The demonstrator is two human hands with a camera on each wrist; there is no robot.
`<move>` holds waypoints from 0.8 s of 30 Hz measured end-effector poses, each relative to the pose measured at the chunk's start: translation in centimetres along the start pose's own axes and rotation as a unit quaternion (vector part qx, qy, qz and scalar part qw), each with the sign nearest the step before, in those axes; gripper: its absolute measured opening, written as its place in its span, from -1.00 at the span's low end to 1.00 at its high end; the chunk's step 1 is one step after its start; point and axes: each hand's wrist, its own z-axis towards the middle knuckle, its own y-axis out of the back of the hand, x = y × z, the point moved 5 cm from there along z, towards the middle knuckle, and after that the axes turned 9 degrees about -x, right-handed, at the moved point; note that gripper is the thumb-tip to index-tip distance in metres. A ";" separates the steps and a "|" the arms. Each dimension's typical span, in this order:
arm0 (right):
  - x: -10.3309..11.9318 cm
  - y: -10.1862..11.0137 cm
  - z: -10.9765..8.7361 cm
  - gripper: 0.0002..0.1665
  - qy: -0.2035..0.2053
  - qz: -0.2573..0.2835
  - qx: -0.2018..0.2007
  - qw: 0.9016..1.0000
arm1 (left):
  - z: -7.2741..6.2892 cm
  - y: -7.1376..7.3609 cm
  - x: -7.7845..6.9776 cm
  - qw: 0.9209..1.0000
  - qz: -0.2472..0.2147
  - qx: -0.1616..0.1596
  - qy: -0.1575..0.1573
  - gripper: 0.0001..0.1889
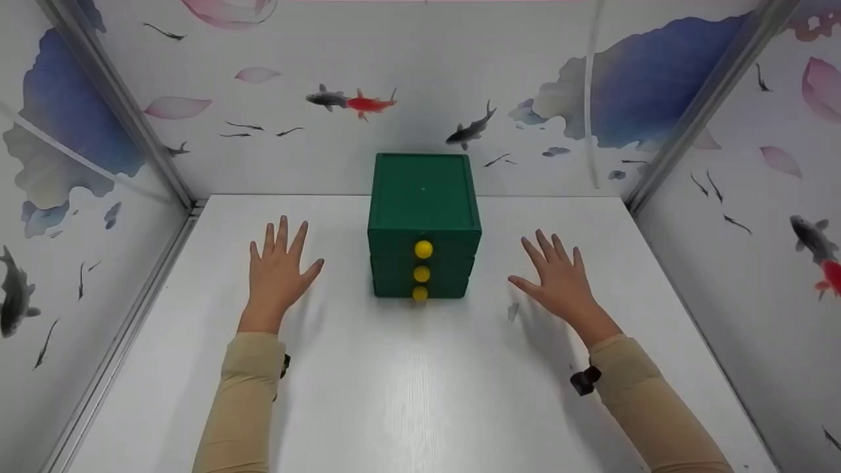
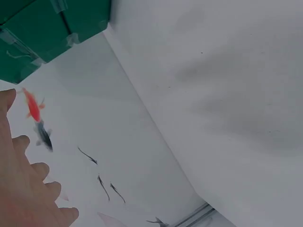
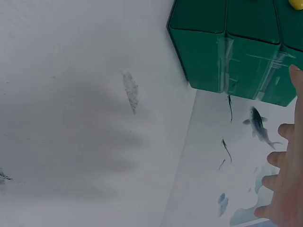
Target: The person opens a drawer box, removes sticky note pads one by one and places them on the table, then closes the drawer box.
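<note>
Green three-drawer cabinet (image 1: 424, 210) stands on the table (image 1: 368, 401), between the left hand (image 1: 274, 272) and the right hand (image 1: 558, 279). Both are released, fingers spread, holding nothing, apart from the cabinet, so its front is unobstructed. Yellow knobs (image 1: 422, 273) face the near side, presumably for easy pulling; clear tape (image 3: 225, 56) seems to bind the sides. The fish-printed back panel (image 1: 414, 52) behind likely screens the workspace
</note>
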 end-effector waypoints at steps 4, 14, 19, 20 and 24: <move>0.9 1.0 0.0 0.05 0.015 0.004 -0.023 1.000 | 0.5 1.0 -1.2 0.999 -0.041 -0.018 0.002 -0.20; 4.3 3.7 -0.7 -0.26 0.074 0.034 -0.144 0.986 | 1.6 2.8 -5.0 0.988 -0.148 -0.009 0.029 -0.40; 6.4 4.5 -0.8 -0.37 0.125 0.039 -0.201 0.971 | 2.3 3.0 -6.5 0.975 -0.214 0.024 0.054 -0.41; 6.8 4.5 -0.8 -0.37 0.135 0.038 -0.206 0.968 | 2.5 3.1 -6.8 0.973 -0.224 0.030 0.056 -0.42; 8.4 4.4 -0.6 -0.38 0.161 0.041 -0.213 0.963 | 3.3 3.2 -7.6 0.964 -0.253 0.047 0.062 -0.43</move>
